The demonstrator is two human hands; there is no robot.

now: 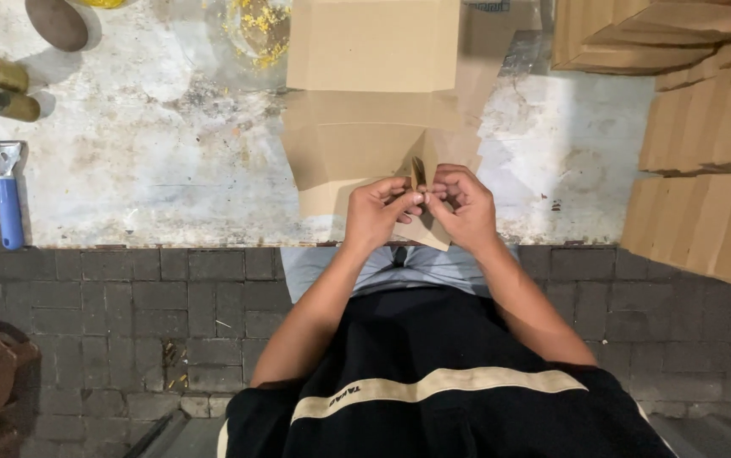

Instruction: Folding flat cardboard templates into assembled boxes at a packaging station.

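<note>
A flat brown cardboard sheet [357,144] with fold lines lies on a worn white table [145,161], its near edge at the table's front. My left hand [378,212] and my right hand [465,206] meet over that near edge. Both pinch a small upright cardboard flap [418,172] between thumbs and fingers. Another cardboard panel [374,42] lies beyond the sheet, partly over it.
Stacks of folded cardboard [705,127] fill the right side. A blue-handled scraper [8,191] lies at the table's left edge, with two bottles [1,89] and a dark rounded object [58,23] behind it. Yellow bits sit in a clear bag [259,30]. Paving bricks [128,305] cover the ground.
</note>
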